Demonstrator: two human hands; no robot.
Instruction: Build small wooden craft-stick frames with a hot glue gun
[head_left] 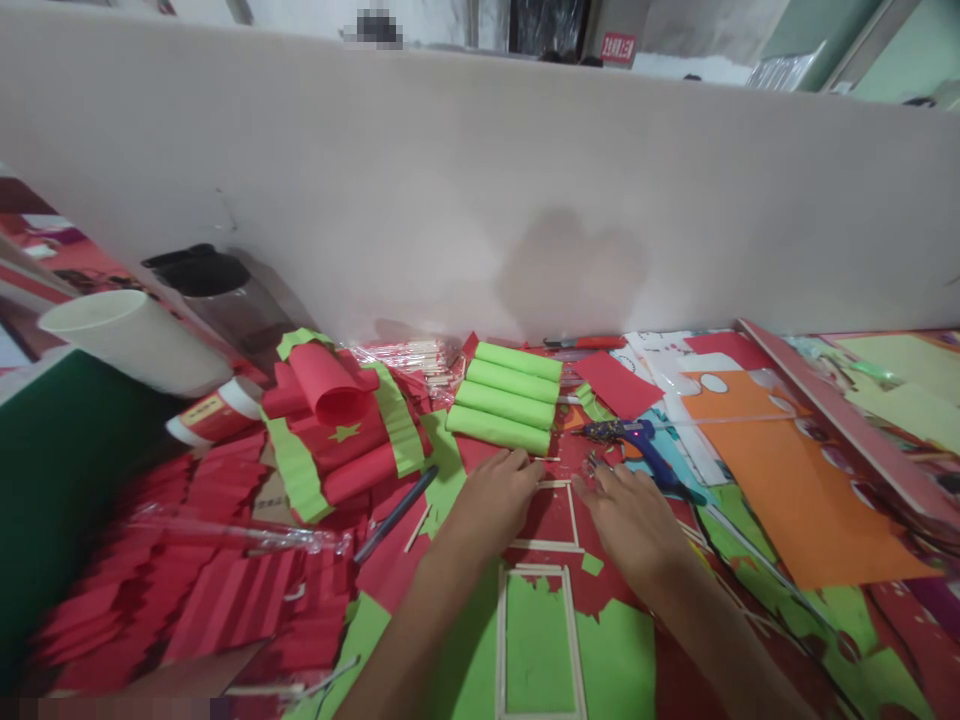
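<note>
A small rectangular frame of thin wooden sticks (576, 515) lies on red paper between my hands. My left hand (491, 505) is at its upper left corner, fingers curled together onto the sticks; the exact grip is partly hidden. At the right side of this frame, my right hand (637, 525) rests low with thumb and fingers apart, near a small dark object I cannot make out. Closer to me lies a second, longer stick frame (574, 640) on green paper (619, 650). A blue glue gun (656, 460) lies just beyond my right hand.
Green paper rolls (510, 395) stand beyond my hands. On the left are a red and green paper piece with a star (345, 432), folded red paper (232, 600), a dark pen (395, 515) and a white cup (135, 340). Orange paper (795, 500) lies right. A pale partition (420, 190) closes the back.
</note>
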